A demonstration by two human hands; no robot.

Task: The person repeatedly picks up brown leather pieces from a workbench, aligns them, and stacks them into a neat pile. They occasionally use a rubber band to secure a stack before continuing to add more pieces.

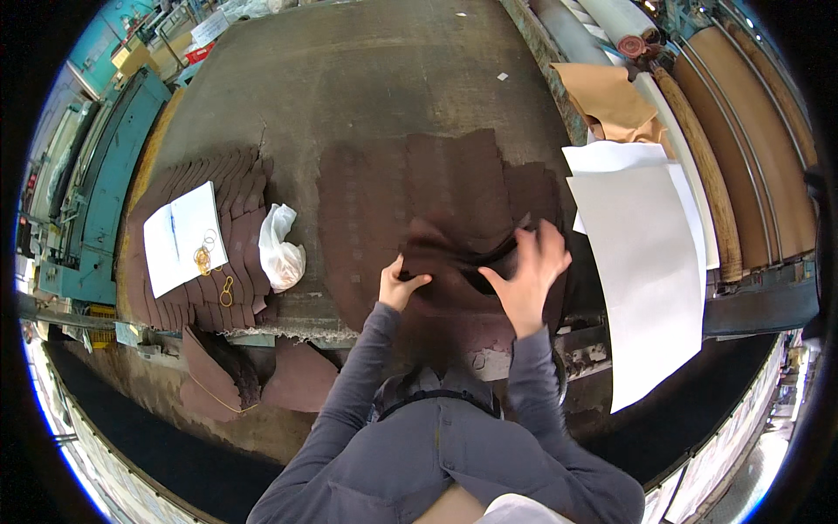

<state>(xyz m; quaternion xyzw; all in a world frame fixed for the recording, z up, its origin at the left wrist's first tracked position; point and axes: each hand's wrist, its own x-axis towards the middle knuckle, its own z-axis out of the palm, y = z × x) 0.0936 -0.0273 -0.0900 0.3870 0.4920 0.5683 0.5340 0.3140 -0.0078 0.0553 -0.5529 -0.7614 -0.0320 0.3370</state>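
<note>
Paper (179, 231) (under rubber bands (202, 260)) lies on left pieces (243, 237); a bag (281, 249) sits left of middle pieces (371, 205).

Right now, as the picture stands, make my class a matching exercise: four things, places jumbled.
1. plastic bag
2. rubber bands
3. right hand
4. tan sheet

A. just beyond the large white sheets
B. at the right-hand brown pile
C. beside the left-hand brown pile
D. mostly on the white paper

Pairs: 1-C; 2-D; 3-B; 4-A

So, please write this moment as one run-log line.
left hand: at brown sheets | right hand: at brown sheets | grips: unclear, blurred | white bag: by other brown stack
</note>
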